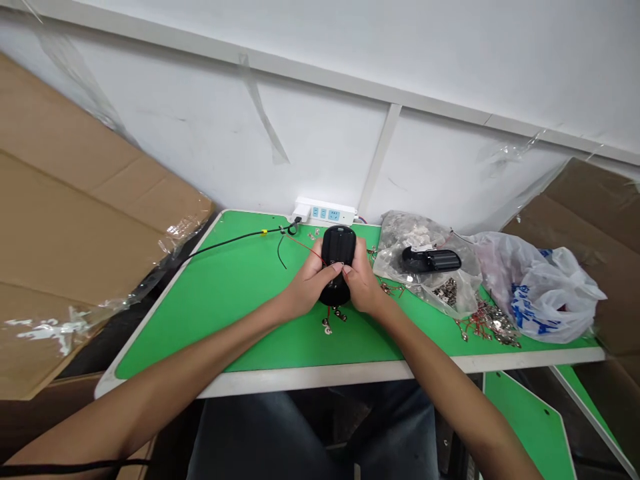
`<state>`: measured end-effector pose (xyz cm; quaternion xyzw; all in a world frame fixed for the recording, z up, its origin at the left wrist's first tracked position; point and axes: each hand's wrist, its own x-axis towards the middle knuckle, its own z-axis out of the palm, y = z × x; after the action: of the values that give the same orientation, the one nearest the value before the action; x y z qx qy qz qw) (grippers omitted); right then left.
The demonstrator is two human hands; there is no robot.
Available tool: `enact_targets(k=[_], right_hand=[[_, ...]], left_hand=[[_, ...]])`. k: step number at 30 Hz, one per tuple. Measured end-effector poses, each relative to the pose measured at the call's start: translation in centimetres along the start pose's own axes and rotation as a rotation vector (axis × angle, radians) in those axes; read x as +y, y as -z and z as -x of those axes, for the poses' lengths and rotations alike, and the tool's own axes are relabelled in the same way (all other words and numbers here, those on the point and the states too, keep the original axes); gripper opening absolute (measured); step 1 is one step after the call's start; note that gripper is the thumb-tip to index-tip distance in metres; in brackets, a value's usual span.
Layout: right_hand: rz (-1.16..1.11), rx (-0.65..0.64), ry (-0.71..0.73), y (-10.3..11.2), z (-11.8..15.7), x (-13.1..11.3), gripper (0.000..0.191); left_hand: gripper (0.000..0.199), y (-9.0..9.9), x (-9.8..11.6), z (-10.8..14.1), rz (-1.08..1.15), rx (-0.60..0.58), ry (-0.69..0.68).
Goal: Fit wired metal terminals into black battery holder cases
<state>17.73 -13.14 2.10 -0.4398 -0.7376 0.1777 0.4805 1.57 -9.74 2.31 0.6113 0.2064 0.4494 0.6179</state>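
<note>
Both hands hold a black plastic battery housing, a rounded oblong part with a grooved bay, above the green table. My left hand grips its left side, and my right hand is wrapped round the right side. The two thumbs press close together at the housing's middle; what lies under their tips is too small to make out. A thin red wire runs up to the left hand. Just below the housing, a few small metal contact pieces lie on the table, some with red wire.
A white power strip with a plugged-in black cable stands against the wall. On the right are a similar black housing on a clear plastic bag, piled metal contacts and a white carrier bag. Cardboard borders the left.
</note>
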Motion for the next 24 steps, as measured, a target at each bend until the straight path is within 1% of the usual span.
enact_targets(k=[4, 8, 14, 17, 20, 24], right_hand=[[-0.047, 0.025, -0.014, -0.3, 0.2, 0.3, 0.058], [-0.103, 0.017, -0.041, -0.6, 0.2, 0.6, 0.048], [-0.114, 0.044, -0.084, -1.0, -0.2, 0.4, 0.045], [-0.121, 0.039, -0.095, -0.8, -0.5, -0.2, 0.041], [-0.128, -0.001, -0.104, -0.2, -1.1, -0.8, 0.040], [-0.133, -0.067, -0.136, 0.8, -1.7, -0.8, 0.046]], left_hand=[[0.052, -0.1, -0.1, 0.2, 0.005, -0.002, 0.042], [0.052, -0.1, -0.1, 0.2, 0.020, 0.020, 0.081], [0.043, 0.1, -0.5, 0.0, 0.003, 0.012, 0.077], [0.045, 0.3, -0.5, -0.1, 0.004, 0.019, 0.060], [0.051, 0.7, -0.5, -0.4, 0.048, 0.005, 0.065], [0.060, 0.8, -0.2, -0.8, 0.189, -0.013, 0.106]])
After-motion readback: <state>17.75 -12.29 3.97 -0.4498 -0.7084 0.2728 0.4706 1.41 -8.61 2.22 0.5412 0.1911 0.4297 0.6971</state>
